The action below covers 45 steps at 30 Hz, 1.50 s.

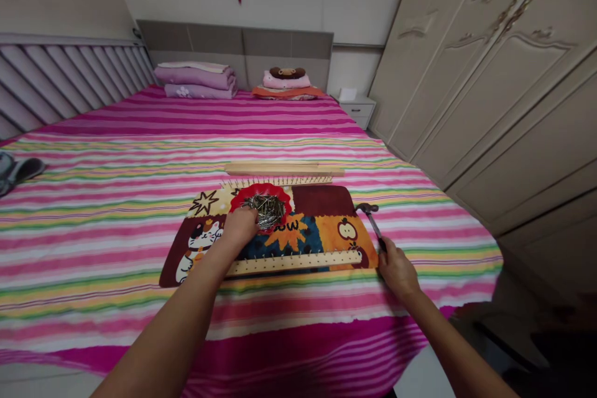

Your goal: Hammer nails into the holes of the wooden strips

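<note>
Left hand [241, 227] reaching into red bowl [261, 188], fingers touching nails [268, 210]; whether pinching any, cannot tell. Right hand [398, 267], well apart from left, closing around handle of hammer [374, 226], head pointing away from person, near right edge of patterned mat [321, 200]. Bowl sitting on mat. Nail-studded wooden strip [298, 261] lying along mat's near edge. More wooden strips [284, 169] lying beyond bowl, on striped bedcover [116, 217].

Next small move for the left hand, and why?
Probably lift one of the nails from the red bowl toward the near wooden strip: the left hand is already at the bowl, the right hand holds the hammer, and nails already stand along that strip.
</note>
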Available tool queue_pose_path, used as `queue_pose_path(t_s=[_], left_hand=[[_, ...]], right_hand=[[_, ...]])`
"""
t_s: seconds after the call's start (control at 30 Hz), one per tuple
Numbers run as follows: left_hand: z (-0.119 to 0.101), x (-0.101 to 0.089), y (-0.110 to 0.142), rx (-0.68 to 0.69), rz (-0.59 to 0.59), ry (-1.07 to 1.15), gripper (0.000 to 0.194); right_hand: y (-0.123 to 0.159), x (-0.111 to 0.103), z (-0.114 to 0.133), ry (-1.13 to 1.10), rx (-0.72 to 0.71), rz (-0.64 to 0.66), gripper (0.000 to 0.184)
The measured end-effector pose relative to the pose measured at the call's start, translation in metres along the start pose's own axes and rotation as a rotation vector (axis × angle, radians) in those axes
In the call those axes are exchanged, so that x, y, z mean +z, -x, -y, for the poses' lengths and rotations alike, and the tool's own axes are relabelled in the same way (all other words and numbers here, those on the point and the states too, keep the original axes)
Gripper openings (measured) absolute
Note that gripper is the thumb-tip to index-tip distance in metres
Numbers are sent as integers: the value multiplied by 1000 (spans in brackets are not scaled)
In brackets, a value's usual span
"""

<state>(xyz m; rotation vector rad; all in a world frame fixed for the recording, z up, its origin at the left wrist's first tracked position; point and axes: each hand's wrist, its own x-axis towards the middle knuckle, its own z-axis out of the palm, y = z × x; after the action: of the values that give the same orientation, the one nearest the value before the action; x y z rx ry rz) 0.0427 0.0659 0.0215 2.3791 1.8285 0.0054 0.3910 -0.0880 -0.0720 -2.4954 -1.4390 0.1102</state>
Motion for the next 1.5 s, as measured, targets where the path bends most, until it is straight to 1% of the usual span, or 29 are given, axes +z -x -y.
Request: queue_pose_path(t_s=[0.1,0.17,0.33,0.37,0.4,0.47,0.53,0.57,0.63,0.8,1.0,1.2,1.37,1.5], left_hand=[[-4,3,-4,-53,18,26,15],[-3,3,-6,-65,19,53,13],[12,-2,-10,-72,-5,161,11],[15,-2,-10,-80,-16,239,11],[19,-2,-10,-99,-31,370,9],[25,-2,-8,-163,-58,751,7],[29,-4,-4,-233,-62,1122,13],[30,-6,-2,-255,-53,1232,18],[32,-11,3,-288,-32,1354,26],[35,-23,14,-351,6,1519,29],[34,-25,32,-257,33,1677,34],[31,-33,61,-274,45,1688,16],[34,-38,91,-267,19,1679,24],[38,-29,113,-346,-24,1678,22]], right_hand=[[0,0,1,4,3,-18,38],[1,0,1,6,-5,-31,38],[2,-4,4,7,9,-16,39],[2,-5,5,5,13,-15,38],[3,-5,5,2,16,-15,38],[3,-6,6,-5,14,-14,39],[3,-6,6,-6,10,-13,39],[3,-5,6,-3,10,-14,39],[3,-3,5,5,12,-18,39],[2,-1,2,2,3,-35,37],[4,-4,5,13,12,-37,38],[6,-5,6,48,2,-35,39],[7,-8,8,63,17,-21,39],[8,-11,10,66,27,-5,41]])
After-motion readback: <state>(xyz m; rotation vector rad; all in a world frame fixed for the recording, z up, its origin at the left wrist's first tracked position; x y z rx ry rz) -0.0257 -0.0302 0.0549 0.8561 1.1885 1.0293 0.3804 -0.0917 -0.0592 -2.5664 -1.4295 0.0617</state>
